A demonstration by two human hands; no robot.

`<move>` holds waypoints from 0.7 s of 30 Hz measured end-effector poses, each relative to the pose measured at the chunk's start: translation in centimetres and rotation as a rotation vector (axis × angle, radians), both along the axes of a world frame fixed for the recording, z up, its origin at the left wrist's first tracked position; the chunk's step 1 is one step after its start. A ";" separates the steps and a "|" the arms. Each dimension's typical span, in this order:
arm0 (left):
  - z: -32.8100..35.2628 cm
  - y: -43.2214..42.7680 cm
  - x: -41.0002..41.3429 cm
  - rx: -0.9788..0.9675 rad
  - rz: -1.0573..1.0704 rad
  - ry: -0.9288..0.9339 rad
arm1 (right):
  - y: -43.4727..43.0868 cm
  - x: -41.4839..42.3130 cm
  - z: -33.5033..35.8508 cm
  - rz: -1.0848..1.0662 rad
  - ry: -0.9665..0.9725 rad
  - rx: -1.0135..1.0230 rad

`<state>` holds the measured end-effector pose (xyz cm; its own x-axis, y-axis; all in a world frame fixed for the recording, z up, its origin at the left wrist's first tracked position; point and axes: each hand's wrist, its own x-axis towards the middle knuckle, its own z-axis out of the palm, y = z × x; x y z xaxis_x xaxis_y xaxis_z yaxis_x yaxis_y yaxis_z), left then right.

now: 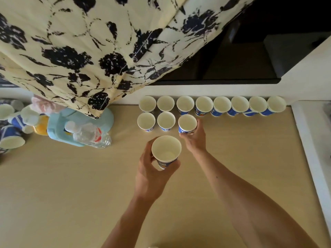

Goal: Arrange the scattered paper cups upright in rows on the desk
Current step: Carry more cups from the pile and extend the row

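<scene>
Paper cups [221,104] update, head view. Eight of them stand upright in a back row along the wall at the far edge of the table [71,185], rims nearly touching. Just in front, a second row [146,121] has two cups standing on their own at the left end, with a third cup [187,123] right beside them. My right hand [194,140] is wrapped round that third cup's lower wall, fingers curled. I can't tell if its base is flat on the table yet. My left hand [150,176] grips a fourth cup [166,152] by its blue side, mouth up, nearer to me and well short of the rows. A few loose cups [12,142] lie on their sides at the far left, past a light blue jug [57,126] and a clear plastic bottle [91,136]. A floral quilt [80,42] hangs over that corner.

Handling-wise, my guess is these weigh next to nothing and the walls are thin, so they'd crush if squeezed and tip with a nudge. I'd hold them around the mid or lower wall with light pressure, keep fingers off the rim, and set each one straight down so it doesn't knock a neighbour. The fourth one looks bound for the spot right of the third.
</scene>
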<state>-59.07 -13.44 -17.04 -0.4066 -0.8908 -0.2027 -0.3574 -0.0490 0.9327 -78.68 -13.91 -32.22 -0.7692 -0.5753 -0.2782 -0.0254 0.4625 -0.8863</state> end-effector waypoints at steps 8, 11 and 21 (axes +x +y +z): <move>-0.1 -0.1 -0.5 0.016 -0.013 0.002 | -0.7 -0.6 -1.6 0.022 0.003 -0.072; -0.2 -0.1 -0.6 0.017 -0.009 0.002 | -1.0 -0.8 -2.0 0.017 -0.004 -0.077; 0.0 0.2 -0.7 0.015 0.000 0.003 | -0.6 -1.1 -2.4 -0.002 -0.140 -0.114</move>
